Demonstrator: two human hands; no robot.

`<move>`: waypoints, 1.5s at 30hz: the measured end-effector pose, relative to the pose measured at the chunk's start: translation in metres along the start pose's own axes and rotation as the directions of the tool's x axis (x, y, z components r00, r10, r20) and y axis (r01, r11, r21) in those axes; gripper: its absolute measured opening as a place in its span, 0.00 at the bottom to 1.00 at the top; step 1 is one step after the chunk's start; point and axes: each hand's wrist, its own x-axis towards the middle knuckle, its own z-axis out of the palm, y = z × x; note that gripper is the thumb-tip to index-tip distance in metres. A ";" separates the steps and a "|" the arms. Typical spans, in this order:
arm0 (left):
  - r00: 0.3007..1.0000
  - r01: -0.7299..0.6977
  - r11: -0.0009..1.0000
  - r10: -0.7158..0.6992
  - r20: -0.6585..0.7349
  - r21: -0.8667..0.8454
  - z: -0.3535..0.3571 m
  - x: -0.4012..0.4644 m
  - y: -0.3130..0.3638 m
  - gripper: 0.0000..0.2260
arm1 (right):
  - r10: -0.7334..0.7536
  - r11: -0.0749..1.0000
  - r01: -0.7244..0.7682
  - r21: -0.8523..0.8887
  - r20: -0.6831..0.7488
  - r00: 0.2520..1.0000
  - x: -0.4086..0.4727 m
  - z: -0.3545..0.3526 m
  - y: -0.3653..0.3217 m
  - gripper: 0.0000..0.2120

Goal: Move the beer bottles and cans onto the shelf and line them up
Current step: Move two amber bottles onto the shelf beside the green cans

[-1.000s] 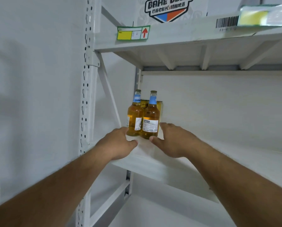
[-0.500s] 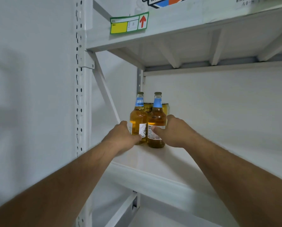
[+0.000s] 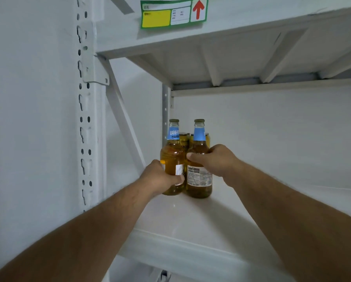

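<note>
Amber bottles: two, upright, side by side, touching, at the shelf (image 3: 221, 224) back-left corner.
Left hand (image 3: 160, 179): fingers wrapped round left bottle (image 3: 173, 159), low on its body.
Right hand (image 3: 215, 159): fingers curled round right bottle (image 3: 199, 176), at its shoulder.
Cans (image 3: 184, 140): yellow, directly behind bottles, mostly hidden.

- Right bottle (image 3: 199, 159): white body label is showing "BAHE BEER"; the smaller print beneath is not resolving.
- Left bottle (image 3: 173, 157): blue neck label is showing "BAH", cut off at the edge, with small Chinese characters below.
- Can (image 3: 184, 140) behind the bottles: "RO" is showing, partly hidden.
- Shelf tag (image 3: 173, 14): is carrying a red up arrow; its text is unreadable.
</note>
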 end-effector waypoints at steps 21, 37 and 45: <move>0.994 -0.094 0.991 0.098 0.043 -0.096 -0.004 -0.005 -0.005 0.27 | -0.038 0.991 -0.005 -0.134 -0.318 0.947 -0.020 -0.006 0.010 0.27; 0.880 -0.305 0.912 0.380 0.284 -0.273 0.028 -0.081 0.053 0.30 | 0.013 0.991 -0.093 -0.094 -0.628 0.778 -0.142 -0.097 -0.009 0.28; 0.767 -0.358 0.857 0.496 0.407 -0.370 0.071 -0.170 0.111 0.29 | 0.048 0.975 -0.193 -0.113 -0.739 0.672 -0.239 -0.169 -0.004 0.29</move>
